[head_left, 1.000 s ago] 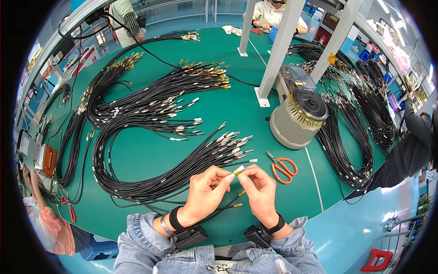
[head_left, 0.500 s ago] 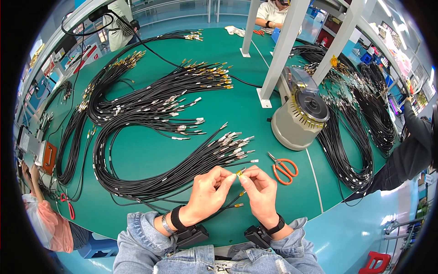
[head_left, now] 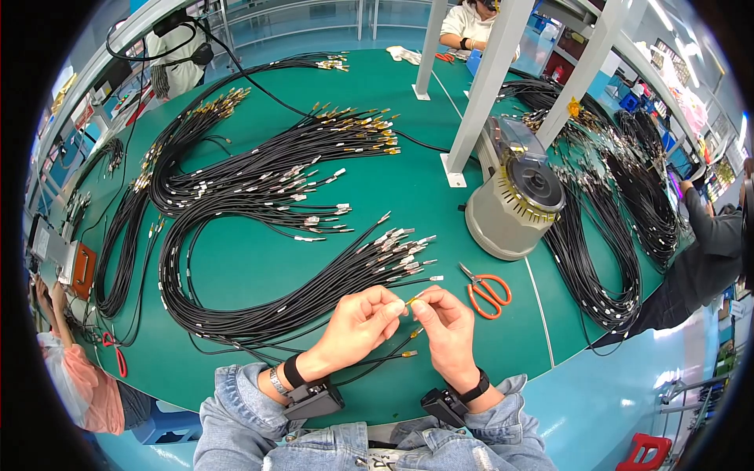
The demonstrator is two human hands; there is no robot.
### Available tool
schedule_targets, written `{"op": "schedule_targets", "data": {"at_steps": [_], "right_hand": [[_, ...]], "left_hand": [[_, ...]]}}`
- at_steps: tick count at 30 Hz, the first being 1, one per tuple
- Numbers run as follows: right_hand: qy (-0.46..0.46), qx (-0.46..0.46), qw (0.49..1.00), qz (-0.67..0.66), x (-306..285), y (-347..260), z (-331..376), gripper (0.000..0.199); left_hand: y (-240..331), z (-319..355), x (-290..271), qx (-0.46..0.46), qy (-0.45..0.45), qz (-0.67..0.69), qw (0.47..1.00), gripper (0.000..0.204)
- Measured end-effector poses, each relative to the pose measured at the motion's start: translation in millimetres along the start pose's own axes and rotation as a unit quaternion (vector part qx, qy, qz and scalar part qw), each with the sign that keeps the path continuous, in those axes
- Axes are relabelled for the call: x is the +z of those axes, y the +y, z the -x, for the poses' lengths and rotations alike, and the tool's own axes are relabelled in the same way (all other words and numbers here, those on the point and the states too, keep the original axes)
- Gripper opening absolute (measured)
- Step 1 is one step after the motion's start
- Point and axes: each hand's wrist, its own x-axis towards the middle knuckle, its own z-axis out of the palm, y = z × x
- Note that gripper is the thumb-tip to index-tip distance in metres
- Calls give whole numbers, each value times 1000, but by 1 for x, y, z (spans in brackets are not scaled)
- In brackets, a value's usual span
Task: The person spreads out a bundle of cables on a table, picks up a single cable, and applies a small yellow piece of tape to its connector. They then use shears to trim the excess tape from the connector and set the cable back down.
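Note:
My left hand [head_left: 360, 327] and my right hand [head_left: 444, 326] meet over the near edge of the green table [head_left: 259, 263]. Both pinch the gold-tipped end of a thin black cable [head_left: 411, 299] between their fingertips. Below the hands, two more gold-tipped cable ends [head_left: 410, 344] lie on the table. Just beyond my hands lies a bundle of black cables with metal connector ends [head_left: 397, 253].
Orange-handled scissors [head_left: 488, 290] lie right of my hands. A beige round tape dispenser machine [head_left: 518, 200] stands behind them. More black cable bundles [head_left: 259, 184] cover the table's left and far right [head_left: 620, 235]. White posts [head_left: 483, 86] rise mid-table. Other people sit at the far, left and right edges.
My hands stay together on the cable end, with only slight finger movement. The view has shifted a little.

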Motion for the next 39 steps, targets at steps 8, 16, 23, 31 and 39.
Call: {"op": "schedule_targets", "data": {"at_steps": [8,16,23,31,39], "right_hand": [[-6,-33,999,15,-2,4,-1,7],[-25,-12,999,-28,-3,6,-3,11],[-38,-19,994,-98,4,0,-4,10],[-125,-32,991,-47,-13,9,-5,11],[-95,-81,992,26,-19,-15,-15,9]], "left_hand": [[3,-2,-7,-31,-51,-9,998,22],[10,-5,-12,-83,-97,78,989,27],[9,-5,-12,-90,-112,90,986,30],[5,-4,-13,-123,-166,100,973,32],[-9,-7,-4,-49,-130,-10,990,24]]}}
